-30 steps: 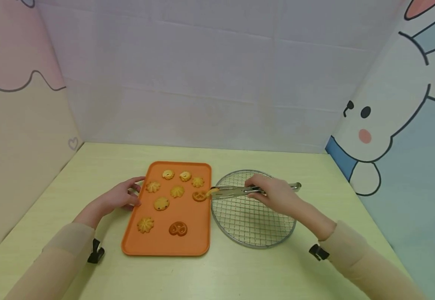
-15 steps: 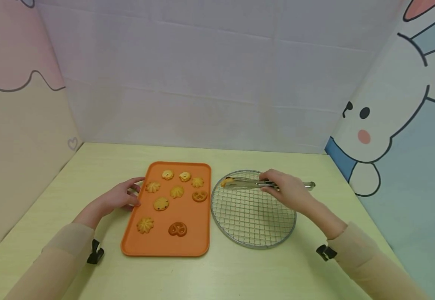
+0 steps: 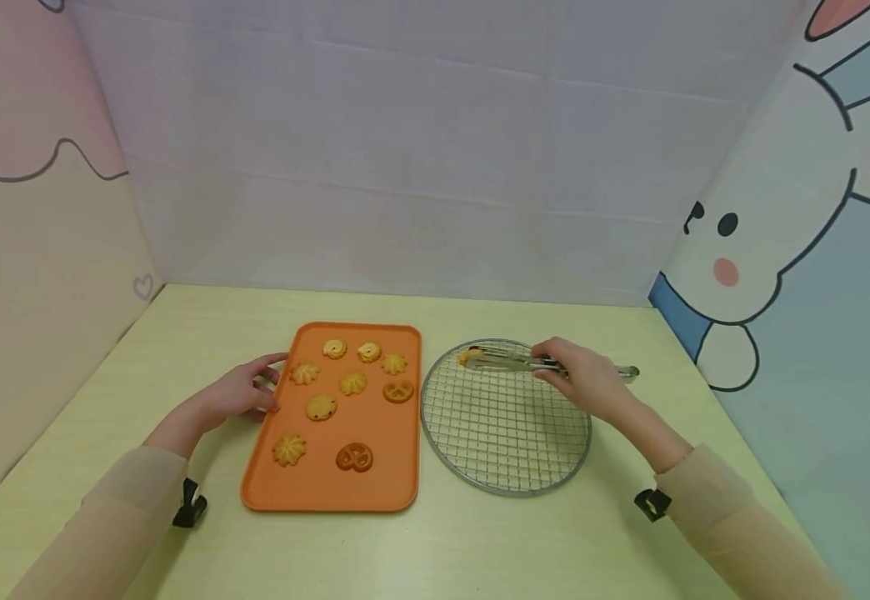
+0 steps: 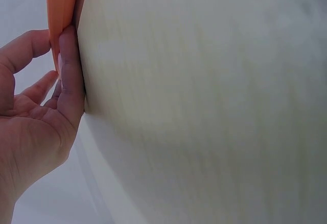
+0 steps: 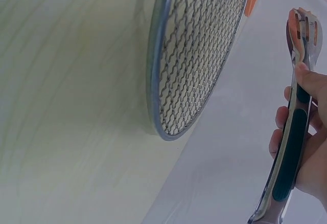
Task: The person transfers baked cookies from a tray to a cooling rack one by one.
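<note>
At the left long side of an orange tray [image 3: 382, 483], my left hand [image 3: 236, 392] holds the rim. The left wrist view has the tray's edge [image 4: 62, 9] between the digits of that hand [image 4: 41, 91]. Metal tongs [image 3: 513, 361] are gripped in my right hand [image 3: 581, 379], over the back of a round wire rack [image 3: 510, 433]. A golden cookie [image 3: 469, 357] sits between the tong tips, partly hidden by them. In the right wrist view the tongs [image 5: 291, 147] show dark green grips and slotted ends, raised above the rack [image 5: 199, 55].
Several cookies lie spread on the tray, among them a pretzel-shaped one [image 3: 354, 457], a flower-shaped one [image 3: 288, 450] and a round dotted one [image 3: 321, 407]. Tray and rack stand side by side on a pale wooden table [image 3: 495, 550]. A white back wall [image 3: 405, 167] rises behind.
My right hand has carried the tongs and cookie rightward, from the tray's right edge to above the back of the rack. My left hand has stayed at the tray's side.
</note>
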### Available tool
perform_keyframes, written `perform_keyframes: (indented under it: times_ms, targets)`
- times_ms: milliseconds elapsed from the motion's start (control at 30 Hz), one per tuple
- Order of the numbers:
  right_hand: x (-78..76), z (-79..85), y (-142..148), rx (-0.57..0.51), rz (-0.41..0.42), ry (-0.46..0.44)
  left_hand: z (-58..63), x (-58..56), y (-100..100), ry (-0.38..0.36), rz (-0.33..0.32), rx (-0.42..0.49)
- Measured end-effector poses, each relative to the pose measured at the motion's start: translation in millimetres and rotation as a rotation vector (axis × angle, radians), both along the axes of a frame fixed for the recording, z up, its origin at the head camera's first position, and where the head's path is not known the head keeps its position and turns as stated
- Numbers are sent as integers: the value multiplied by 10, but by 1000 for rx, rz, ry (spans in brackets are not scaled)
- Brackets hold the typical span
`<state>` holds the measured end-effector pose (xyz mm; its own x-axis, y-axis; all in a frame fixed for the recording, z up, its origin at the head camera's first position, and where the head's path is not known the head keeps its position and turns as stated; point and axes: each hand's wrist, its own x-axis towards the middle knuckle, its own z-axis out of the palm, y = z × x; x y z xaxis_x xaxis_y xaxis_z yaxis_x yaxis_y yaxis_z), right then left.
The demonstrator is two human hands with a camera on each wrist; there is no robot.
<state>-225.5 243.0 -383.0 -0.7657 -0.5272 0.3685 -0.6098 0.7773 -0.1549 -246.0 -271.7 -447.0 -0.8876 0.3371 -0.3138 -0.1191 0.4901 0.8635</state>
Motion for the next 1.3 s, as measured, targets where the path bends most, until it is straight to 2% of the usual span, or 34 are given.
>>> perform_keyframes:
  times_ms: [300, 600, 1033, 1300]
  targets:
    - [-100, -130, 58, 4, -67, -46, 14, 0, 3, -14, 4, -2]
    - [-207, -281, 130, 22, -98, -75, 10, 6, 11, -7, 7, 2]
    - [-403, -311, 93, 87, -148, -153, 10, 14, 8, -5, 10, 9]
    - [-452, -349, 60, 119, -146, -143, 0, 11, 10, -4, 6, 12]
